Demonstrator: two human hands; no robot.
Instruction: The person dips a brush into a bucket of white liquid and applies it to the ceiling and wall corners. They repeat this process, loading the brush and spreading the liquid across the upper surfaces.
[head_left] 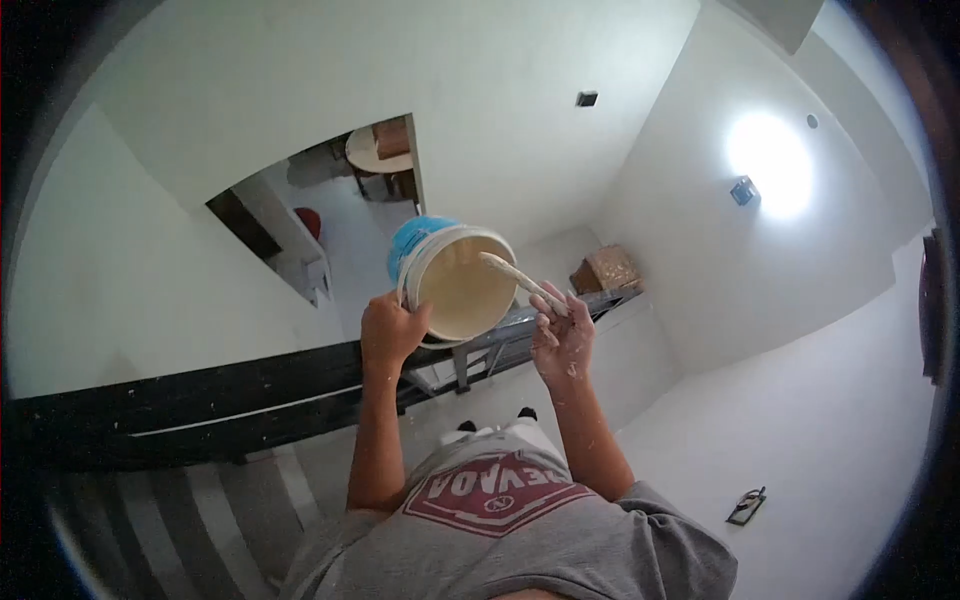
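Note:
My left hand (393, 332) grips the rim of a white plastic bucket (462, 290) with a blue label, its thumb over the edge and its fingers behind. The bucket is tilted with its mouth towards me, and a cream-coloured inside shows. A thin stick (522, 280) coated in whitish material lies in my right hand (563, 340), held by bent fingers with the palm turned up. In this view the far end of the stick overlaps the bucket's mouth. White smears mark the right fingers and wrist.
A long dark beam or ledge (200, 400) runs across below the bucket. A brown wrapped box (606, 270) sits at its right end. Through an opening in the wall, a round table (365, 150) shows. A bright lamp (744, 190) is on the right wall.

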